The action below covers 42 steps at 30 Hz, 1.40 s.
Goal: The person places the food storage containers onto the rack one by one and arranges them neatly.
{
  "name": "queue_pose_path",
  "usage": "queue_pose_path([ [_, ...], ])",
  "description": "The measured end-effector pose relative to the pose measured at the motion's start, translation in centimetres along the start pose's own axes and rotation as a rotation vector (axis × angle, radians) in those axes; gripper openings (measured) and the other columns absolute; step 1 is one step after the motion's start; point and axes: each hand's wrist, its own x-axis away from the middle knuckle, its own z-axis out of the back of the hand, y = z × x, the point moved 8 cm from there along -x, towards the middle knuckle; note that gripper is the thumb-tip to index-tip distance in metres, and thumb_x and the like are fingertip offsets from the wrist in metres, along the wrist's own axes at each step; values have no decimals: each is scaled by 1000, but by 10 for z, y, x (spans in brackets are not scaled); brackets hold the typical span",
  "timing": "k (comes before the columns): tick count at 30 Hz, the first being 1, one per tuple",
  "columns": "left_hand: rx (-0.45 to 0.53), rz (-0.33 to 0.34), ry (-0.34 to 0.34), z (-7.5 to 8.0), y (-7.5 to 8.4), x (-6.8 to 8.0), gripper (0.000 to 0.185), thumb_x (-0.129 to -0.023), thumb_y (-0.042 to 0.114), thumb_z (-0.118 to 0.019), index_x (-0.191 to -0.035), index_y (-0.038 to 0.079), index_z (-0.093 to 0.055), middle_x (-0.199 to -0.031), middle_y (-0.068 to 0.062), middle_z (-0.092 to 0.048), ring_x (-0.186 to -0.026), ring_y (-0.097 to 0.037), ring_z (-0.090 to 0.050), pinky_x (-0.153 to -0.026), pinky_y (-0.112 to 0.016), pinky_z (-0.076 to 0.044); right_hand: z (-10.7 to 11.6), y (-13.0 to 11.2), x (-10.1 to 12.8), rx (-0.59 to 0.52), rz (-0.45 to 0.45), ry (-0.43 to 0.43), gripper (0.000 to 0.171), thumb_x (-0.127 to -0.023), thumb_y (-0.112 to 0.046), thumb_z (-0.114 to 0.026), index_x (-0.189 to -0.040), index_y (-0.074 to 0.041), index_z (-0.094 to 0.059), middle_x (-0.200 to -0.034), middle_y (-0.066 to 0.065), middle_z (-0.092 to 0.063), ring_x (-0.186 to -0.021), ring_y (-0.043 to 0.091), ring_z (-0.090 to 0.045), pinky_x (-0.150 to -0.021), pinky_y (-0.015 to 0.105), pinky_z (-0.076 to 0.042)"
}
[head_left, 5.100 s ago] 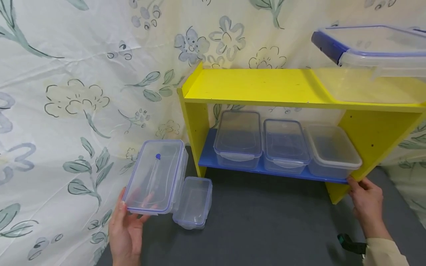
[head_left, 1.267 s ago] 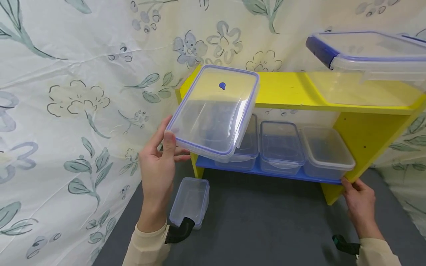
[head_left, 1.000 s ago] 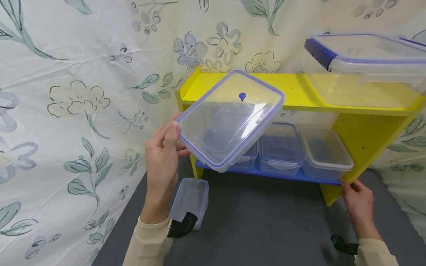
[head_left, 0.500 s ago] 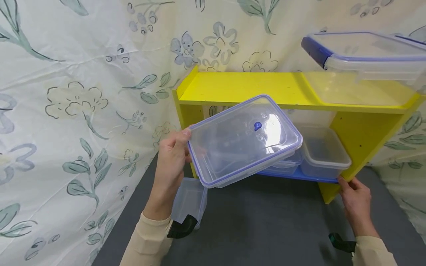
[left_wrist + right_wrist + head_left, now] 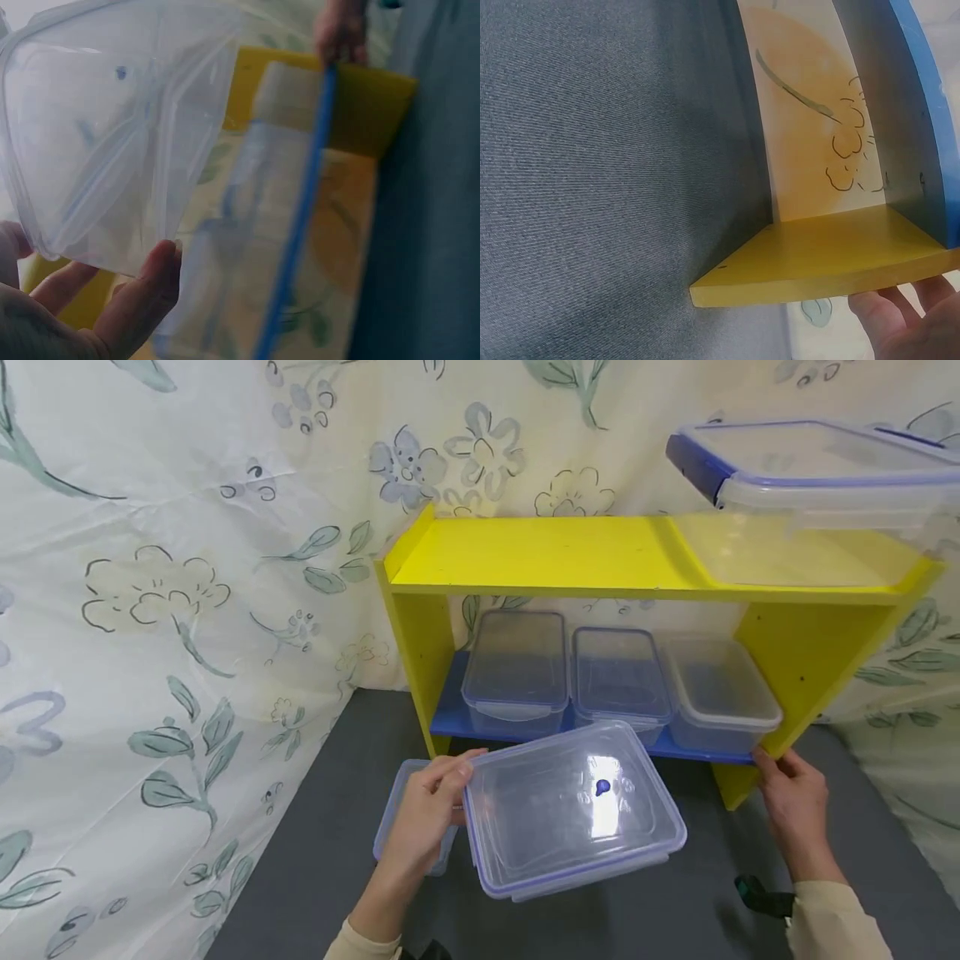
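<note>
My left hand point(image 5: 431, 810) grips a clear plastic food container point(image 5: 547, 835) by its left end. The container has a blue-rimmed lid with a blue knob and hangs tilted in front of the shelf, lid towards me. In the left wrist view the thumb and fingers point(image 5: 135, 300) hold its corner. My right hand point(image 5: 797, 806) holds the right side panel of the yellow shelf unit point(image 5: 555, 556), at the level of its blue board. In the right wrist view the fingertips point(image 5: 874, 311) lie against the panel's edge. A smaller container point(image 5: 393, 806) stands on the table, partly hidden behind my left hand.
On the blue board point(image 5: 450, 714) stand three clear containers: a left one point(image 5: 517, 664), a middle one point(image 5: 618, 672) and a right one point(image 5: 723, 685). A large container point(image 5: 817, 485) with blue clips sits on top. The table point(image 5: 307, 852) is dark grey; a flowered cloth point(image 5: 187, 652) hangs behind.
The left hand lifted the container from beside the small one, up before the shelf, then turned it sideways and lowered it in front of the blue board. The right hand keeps its place on the shelf.
</note>
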Motion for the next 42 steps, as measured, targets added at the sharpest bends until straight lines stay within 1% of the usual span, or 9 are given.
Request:
queue_pose_path([
  [4, 37, 40, -16, -8, -34, 10, 29, -98, 19, -56, -119, 3, -68, -106, -12, -58, -79, -20, -68, -65, -38, -59, 0, -3, 1, -107, -1, 1, 59, -90, -43, -64, -141, -16, -52, -100, -20, -56, -86, -2, -51, -59, 7, -46],
  [9, 105, 145, -15, -15, -71, 23, 35, -98, 19, -54, -106, -12, -67, -89, -3, -69, -71, -14, -70, -63, -31, -58, -1, -4, 0, -188, -12, -10, 61, -87, -42, -68, -140, -17, -53, -100, -19, -56, -88, 0, -51, -59, 6, -46],
  [11, 125, 189, -21, -18, -83, 28, 35, -98, 20, -53, -103, -12, -66, -82, 0, -70, -71, -12, -70, -64, -28, -57, -3, -4, 0, -201, -12, -16, 62, -86, -42, -68, -141, -18, -53, -104, -17, -57, -91, 0, -52, -59, 6, -46],
  [14, 161, 233, -34, -23, -97, 34, 30, -98, 20, -51, -104, -6, -65, -82, 2, -69, -74, -11, -69, -67, -28, -57, -3, -4, 0, -221, -17, -11, 61, -86, -41, -68, -141, -17, -52, -104, -17, -57, -91, 0, -52, -58, 5, -47],
  [18, 201, 263, -62, -30, -110, 41, 36, -100, 22, -48, -124, -3, -59, -94, -1, -70, -82, -13, -69, -72, -29, -57, -3, -3, 0, -205, -21, 2, 61, -86, -42, -68, -140, -16, -53, -107, -15, -58, -92, 0, -52, -58, 5, -46],
  [20, 222, 274, -74, -32, -116, 43, 44, -100, 21, -48, -137, -3, -50, -101, -4, -70, -86, -14, -69, -74, -29, -57, -3, -3, -1, -181, -22, 2, 62, -86, -44, -67, -141, -18, -52, -110, -14, -58, -94, 1, -52, -58, 5, -45],
  [24, 253, 274, -75, -34, -128, 48, 57, -95, 12, -51, -147, -2, -33, -105, -6, -67, -91, -15, -67, -79, -29, -56, -4, -2, 0, -174, -14, -6, 62, -87, -44, -66, -142, -18, -51, -110, -15, -58, -94, -1, -52, -59, 5, -46],
  [30, 297, 269, -68, -38, -138, 55, 63, -89, 3, -50, -145, -5, -24, -102, -2, -58, -93, -11, -60, -81, -28, -54, -5, -2, 2, -226, 1, -7, 60, -87, -40, -68, -140, -15, -53, -96, -21, -57, -86, -4, -52, -60, 5, -47],
  [42, 449, 278, -89, -42, -156, 65, 58, -88, 12, -51, -137, -3, -26, -106, -3, -52, -95, -13, -59, -83, -32, -54, -5, 0, 0, -199, -9, -12, 60, -87, -42, -67, -140, -16, -53, -96, -22, -57, -87, -3, -51, -60, 5, -46],
])
